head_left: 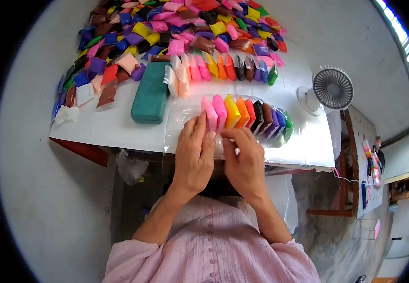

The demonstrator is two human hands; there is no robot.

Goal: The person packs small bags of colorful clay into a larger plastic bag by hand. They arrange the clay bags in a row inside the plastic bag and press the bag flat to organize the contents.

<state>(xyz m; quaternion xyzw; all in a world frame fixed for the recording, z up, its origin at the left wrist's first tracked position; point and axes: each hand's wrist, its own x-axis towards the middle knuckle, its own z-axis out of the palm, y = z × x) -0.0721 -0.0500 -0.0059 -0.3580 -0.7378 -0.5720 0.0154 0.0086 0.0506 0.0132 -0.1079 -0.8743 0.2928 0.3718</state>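
Note:
A row of small coloured packets [233,112], from pink through yellow, orange, black and purple to green, stands on edge inside a clear plastic bag [178,123] on the white tabletop. At the pink end is my left hand [194,153], its fingers held together against the light pink packet [209,113] and the bag. My right hand [246,158] is just in front of the row with its fingers curled in a pinch at the bag's near edge. How much film lies between the fingertips is partly hidden.
Behind stands a second row of packets [223,67], beside a teal box [149,96]. A large heap of coloured packets [167,33] covers the back. A small white fan [331,88] stands at right. The table's front edge [303,166] runs just below my hands.

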